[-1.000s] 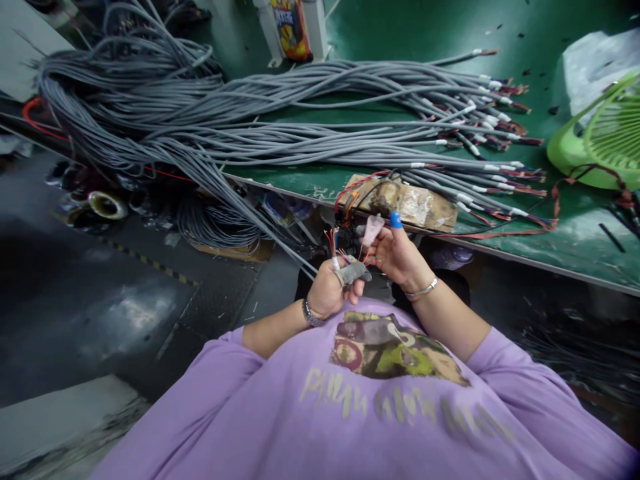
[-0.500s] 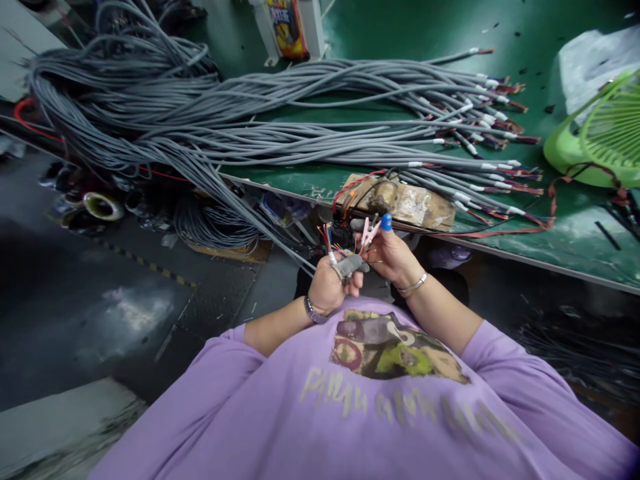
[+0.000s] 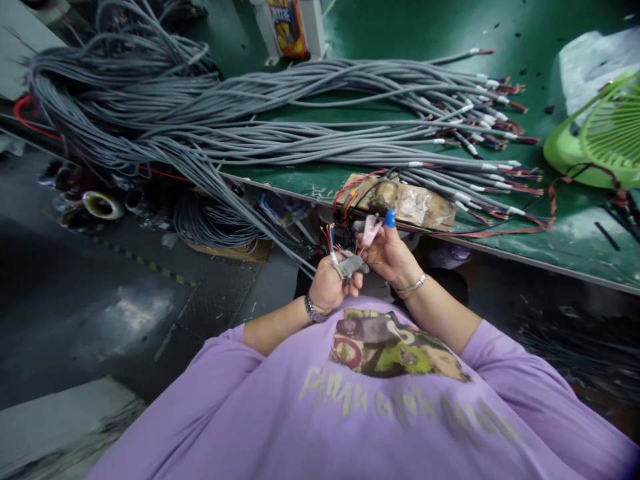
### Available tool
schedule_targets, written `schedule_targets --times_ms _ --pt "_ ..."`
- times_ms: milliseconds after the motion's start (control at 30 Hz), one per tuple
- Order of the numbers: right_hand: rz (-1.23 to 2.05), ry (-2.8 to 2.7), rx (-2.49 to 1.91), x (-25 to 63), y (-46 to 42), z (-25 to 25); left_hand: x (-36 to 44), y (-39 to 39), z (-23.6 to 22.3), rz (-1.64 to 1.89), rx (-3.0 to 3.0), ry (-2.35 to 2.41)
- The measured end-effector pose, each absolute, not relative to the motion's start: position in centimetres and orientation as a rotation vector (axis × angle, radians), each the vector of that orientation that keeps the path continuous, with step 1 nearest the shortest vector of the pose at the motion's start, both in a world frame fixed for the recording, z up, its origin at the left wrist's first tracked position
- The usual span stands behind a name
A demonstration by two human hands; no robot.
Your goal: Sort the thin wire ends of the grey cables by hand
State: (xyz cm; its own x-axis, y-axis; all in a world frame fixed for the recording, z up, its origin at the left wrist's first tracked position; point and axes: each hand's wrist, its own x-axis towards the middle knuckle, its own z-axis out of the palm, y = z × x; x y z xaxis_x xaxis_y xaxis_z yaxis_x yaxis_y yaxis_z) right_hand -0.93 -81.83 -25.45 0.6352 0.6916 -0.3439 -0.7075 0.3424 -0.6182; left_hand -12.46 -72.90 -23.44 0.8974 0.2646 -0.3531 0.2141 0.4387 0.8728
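Note:
My left hand (image 3: 327, 285) is closed around the end of a grey cable (image 3: 300, 263), which runs down to it from the bundle on the table. From the grip, thin coloured wires (image 3: 329, 235) fan upward above a white sleeve. A grey piece (image 3: 351, 266), its kind unclear, lies across the same fingers, with more loose wires over it. Close by on the right, my right hand (image 3: 395, 261) grips a pink clip (image 3: 371, 231) between thumb and fingers. Its thumb wears a blue tip cover (image 3: 389, 218). The fingers behind the clip are partly hidden.
Long grey cables (image 3: 280, 143) with stripped ends cover much of the green table (image 3: 400, 33). A taped wooden block (image 3: 420, 205) lies along its front edge. At right stands a green fan (image 3: 607, 133) beside a plastic bag (image 3: 595, 60). More coiled cable (image 3: 215, 227) is below the table.
The pink clip has turned in my right hand; its two legs, seen apart before, now look together. My right thumb has shifted slightly to the right. My left hand has hardly moved.

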Motion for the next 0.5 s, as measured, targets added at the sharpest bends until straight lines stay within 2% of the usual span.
schedule_targets --times_ms 233,500 --pt "0.974 -0.002 -0.806 -0.9 -82.7 -24.7 -13.4 -73.0 -23.5 0.098 1.098 0.463" --pt "0.809 -0.033 -0.925 -1.1 -82.7 -24.7 -12.8 -73.3 -23.6 0.162 1.087 0.526"
